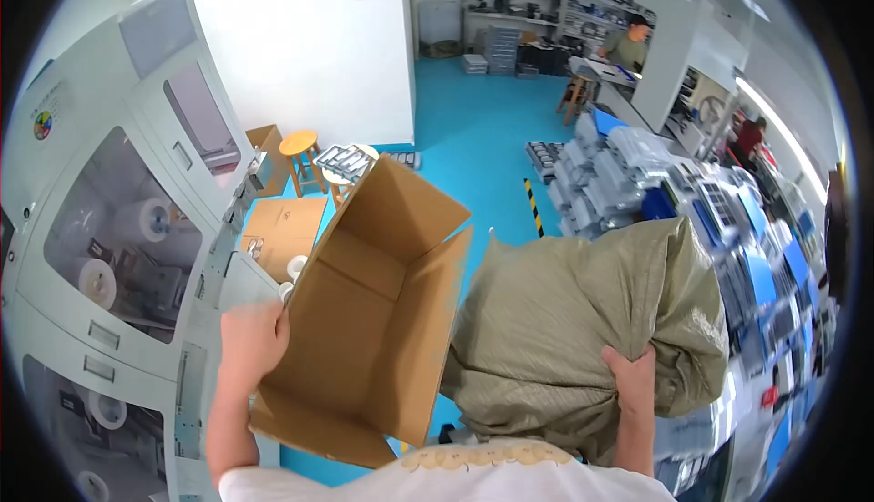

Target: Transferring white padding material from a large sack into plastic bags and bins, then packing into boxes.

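Note:
My left hand [254, 343] is closed on the left edge of a large brown cardboard box [355, 347]. The box is tilted with its open top toward me, flaps spread, and nothing shows inside. On the right, my right hand [630, 373] grips a fold of a bulky olive woven sack [564, 320]. The sack is full-looking and creased; what it holds is hidden. Box and sack hang side by side in front of me, close to each other.
A light grey machine [118, 229] with windows and white rolls lines the left. Wooden stools [300, 144] and a flat cardboard box [284, 229] stand past it. Stacked grey plastic parts [628, 165] crowd the right. A person [626, 47] sits at a far desk.

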The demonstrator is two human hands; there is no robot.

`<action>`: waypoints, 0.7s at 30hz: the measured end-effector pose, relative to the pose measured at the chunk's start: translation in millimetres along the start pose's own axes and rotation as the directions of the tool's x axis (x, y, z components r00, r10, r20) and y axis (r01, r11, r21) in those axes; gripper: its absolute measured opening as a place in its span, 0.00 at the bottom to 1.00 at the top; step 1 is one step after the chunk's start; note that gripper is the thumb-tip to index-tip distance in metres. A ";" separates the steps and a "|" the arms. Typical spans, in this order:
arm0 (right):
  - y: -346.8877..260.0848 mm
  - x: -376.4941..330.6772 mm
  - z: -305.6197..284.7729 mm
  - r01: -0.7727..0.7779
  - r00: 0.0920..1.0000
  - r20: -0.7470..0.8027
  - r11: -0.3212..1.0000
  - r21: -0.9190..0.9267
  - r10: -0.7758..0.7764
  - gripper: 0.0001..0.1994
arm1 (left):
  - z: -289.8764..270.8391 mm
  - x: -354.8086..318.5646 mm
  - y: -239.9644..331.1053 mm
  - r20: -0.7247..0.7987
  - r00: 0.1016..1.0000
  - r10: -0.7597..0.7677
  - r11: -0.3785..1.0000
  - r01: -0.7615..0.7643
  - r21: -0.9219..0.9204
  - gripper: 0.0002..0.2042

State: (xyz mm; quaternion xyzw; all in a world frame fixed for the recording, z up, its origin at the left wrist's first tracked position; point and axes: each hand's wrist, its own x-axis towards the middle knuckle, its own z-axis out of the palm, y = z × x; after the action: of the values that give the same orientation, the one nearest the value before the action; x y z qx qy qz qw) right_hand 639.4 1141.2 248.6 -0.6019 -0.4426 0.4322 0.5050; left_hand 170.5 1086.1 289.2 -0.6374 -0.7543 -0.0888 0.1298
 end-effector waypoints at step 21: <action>-24.0 644.1 260.3 0.013 0.979 0.204 0.998 -0.069 0.001 0.27 | 208.6 548.1 -130.2 0.092 0.753 -0.652 0.589 0.579 -0.563 0.11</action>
State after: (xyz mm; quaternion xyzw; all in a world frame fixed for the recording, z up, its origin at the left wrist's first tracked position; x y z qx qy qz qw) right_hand 536.4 1826.6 194.9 -0.5704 -0.5087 0.4743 0.4369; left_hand -59.2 1640.7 264.4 -0.3381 -0.8574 -0.3842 -0.0548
